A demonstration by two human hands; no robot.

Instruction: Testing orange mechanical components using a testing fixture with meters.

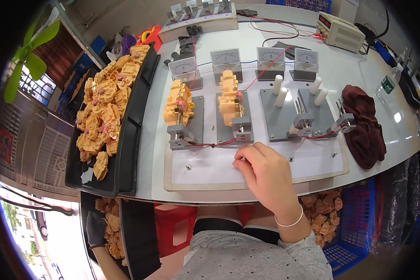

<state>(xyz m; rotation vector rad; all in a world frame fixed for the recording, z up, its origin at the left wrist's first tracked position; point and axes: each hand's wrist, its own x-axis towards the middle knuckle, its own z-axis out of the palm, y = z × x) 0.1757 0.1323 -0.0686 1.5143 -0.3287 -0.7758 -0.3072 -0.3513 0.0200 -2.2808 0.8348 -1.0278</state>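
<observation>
Head view: right hand (266,175) is rested on the white fixture board (308,163) on the table (359,74), fingers (243,164) curled together, apparently pinching something too small to identify. Just beyond it, orange gearboxes (230,100) are clamped in two grey jigs (240,128). Left hand (96,227), gloved in black, is lowered into a bin of orange parts (113,228); its grip cannot be told.
</observation>
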